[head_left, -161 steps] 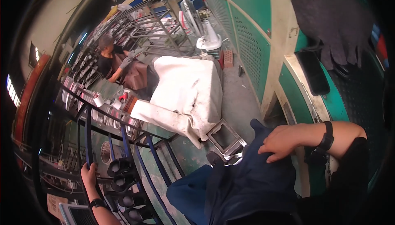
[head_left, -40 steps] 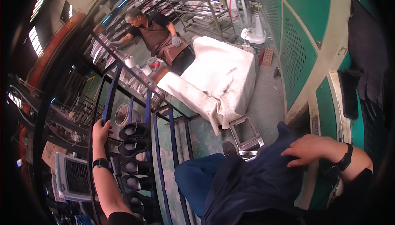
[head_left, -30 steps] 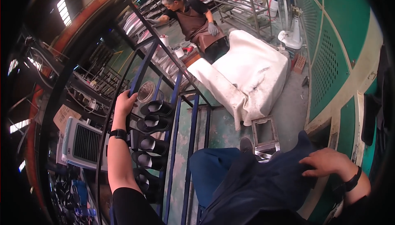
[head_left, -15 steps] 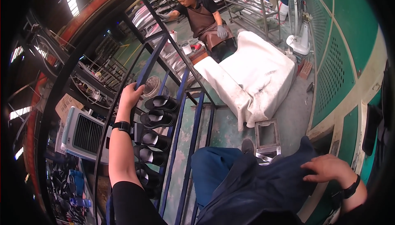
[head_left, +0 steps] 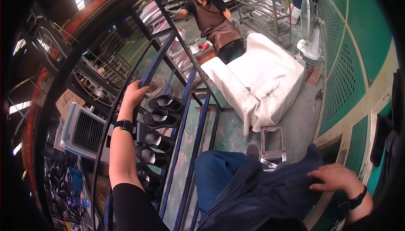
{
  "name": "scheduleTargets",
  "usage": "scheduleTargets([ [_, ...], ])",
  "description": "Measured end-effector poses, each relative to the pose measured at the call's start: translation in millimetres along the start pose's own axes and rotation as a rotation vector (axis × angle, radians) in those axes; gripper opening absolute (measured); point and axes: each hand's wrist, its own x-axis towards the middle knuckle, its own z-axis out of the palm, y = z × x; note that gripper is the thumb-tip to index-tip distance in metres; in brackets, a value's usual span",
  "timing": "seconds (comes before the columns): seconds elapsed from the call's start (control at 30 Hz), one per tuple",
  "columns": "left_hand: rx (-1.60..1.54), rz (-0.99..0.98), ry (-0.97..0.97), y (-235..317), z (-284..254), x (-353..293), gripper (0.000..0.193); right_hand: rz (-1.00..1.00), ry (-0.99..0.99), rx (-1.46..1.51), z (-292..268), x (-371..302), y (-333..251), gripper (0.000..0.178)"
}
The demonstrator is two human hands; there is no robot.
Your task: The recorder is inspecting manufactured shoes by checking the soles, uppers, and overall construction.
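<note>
My left arm reaches out over a metal shoe rack, and my left hand (head_left: 133, 94) is closed round its blue rail (head_left: 157, 60). A row of black shoes (head_left: 162, 119) with pale insoles rests on the rack beside my forearm. At the right, my right hand (head_left: 333, 178) is at the edge of the dark apron (head_left: 261, 189) over my lap. Its fingers are stretched out and hold nothing.
A co-worker (head_left: 215, 18) in a brown apron sits behind a white cloth cover (head_left: 274, 68). A metal frame stool (head_left: 273, 140) stands before my foot. Green machine panels (head_left: 348, 70) rise at the right, near a white fan (head_left: 310, 28). An air cooler (head_left: 86, 132) stands left.
The co-worker's head has lifted and turned toward the right, and their hand at the lap has risen a little. My hands have kept nearly the same places; the view has shifted slightly.
</note>
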Motion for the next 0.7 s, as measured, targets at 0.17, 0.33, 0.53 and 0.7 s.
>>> scheduleTargets([
  [0.17,0.042,-0.013,-0.032,7.5,-1.0,-3.8,0.040,0.006,0.005,-0.006,1.2,-0.3,0.6,0.060],
  [0.33,0.093,-0.023,-0.026,7.4,-1.2,-1.3,0.040,-0.001,0.011,0.005,0.2,-0.6,0.7,0.060],
  [0.53,0.075,-0.004,0.021,8.3,0.4,-2.3,0.041,0.008,-0.002,-0.005,-2.0,0.1,1.1,0.061],
  [0.7,0.074,-0.014,0.013,11.3,-0.3,-5.0,0.042,0.027,0.007,0.010,-1.1,-0.7,-0.1,0.062],
])
